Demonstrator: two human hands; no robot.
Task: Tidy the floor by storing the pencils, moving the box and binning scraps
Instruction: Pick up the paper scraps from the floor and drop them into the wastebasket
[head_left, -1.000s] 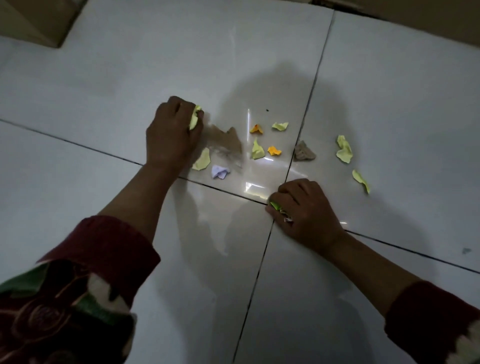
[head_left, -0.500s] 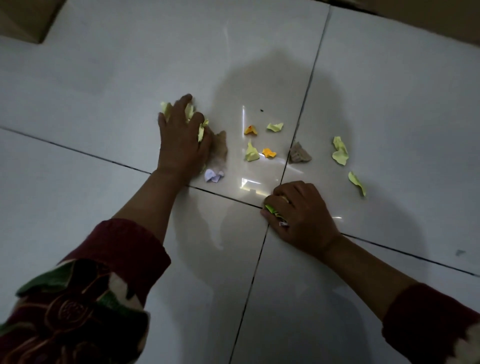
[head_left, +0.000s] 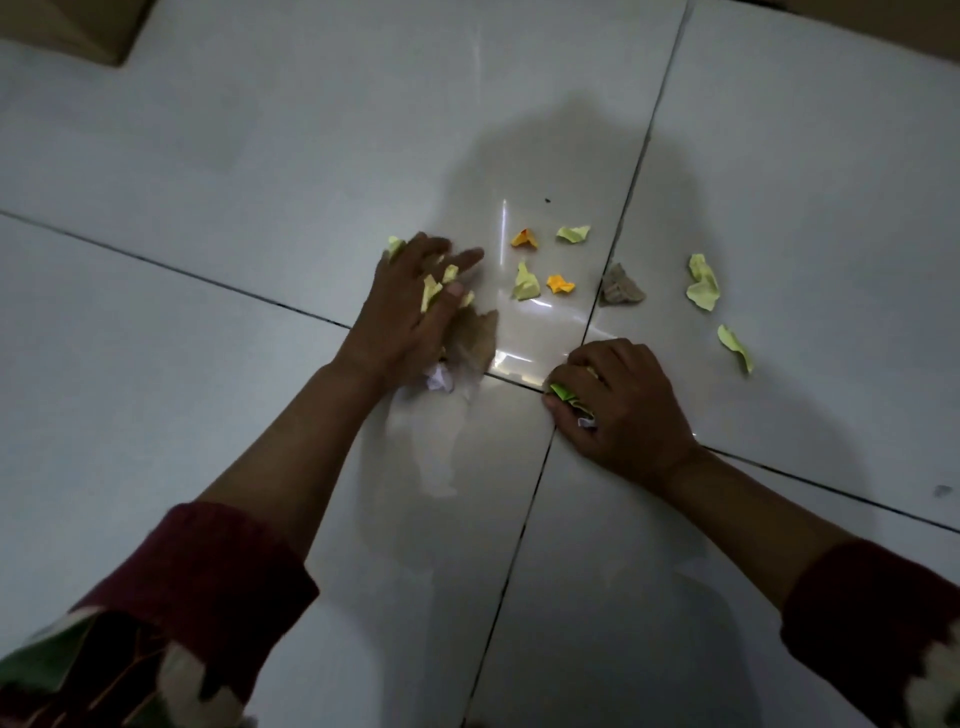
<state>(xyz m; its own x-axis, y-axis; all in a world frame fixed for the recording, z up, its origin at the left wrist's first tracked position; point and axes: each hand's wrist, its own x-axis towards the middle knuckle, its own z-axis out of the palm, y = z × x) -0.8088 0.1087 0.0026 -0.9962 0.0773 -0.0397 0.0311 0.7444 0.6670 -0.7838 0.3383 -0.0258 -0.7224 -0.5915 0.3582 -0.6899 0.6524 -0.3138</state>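
Observation:
Crumpled paper scraps lie scattered on the white tiled floor (head_left: 260, 171). My left hand (head_left: 410, 306) lies flat on the floor with fingers spread over several yellow scraps (head_left: 431, 291), a brown scrap (head_left: 480, 338) and a white scrap (head_left: 440, 378). My right hand (head_left: 618, 410) rests as a fist on the tile joint, closed on green and white scraps (head_left: 566, 394). Loose on the floor beyond are two orange scraps (head_left: 524, 238) (head_left: 560, 284), yellow scraps (head_left: 525, 283) (head_left: 573, 233) (head_left: 702, 285) (head_left: 735, 347) and a grey-brown scrap (head_left: 621, 287).
A cardboard box (head_left: 67, 26) shows its corner at the top left. A dark strip of wall or furniture (head_left: 857, 26) runs along the top right. Dark tile joints cross under my hands. My red patterned sleeves fill the bottom corners.
My left hand opened from a fist and swept right and toward me, dragging the yellow, brown and white scraps together. My right hand stayed closed in place.

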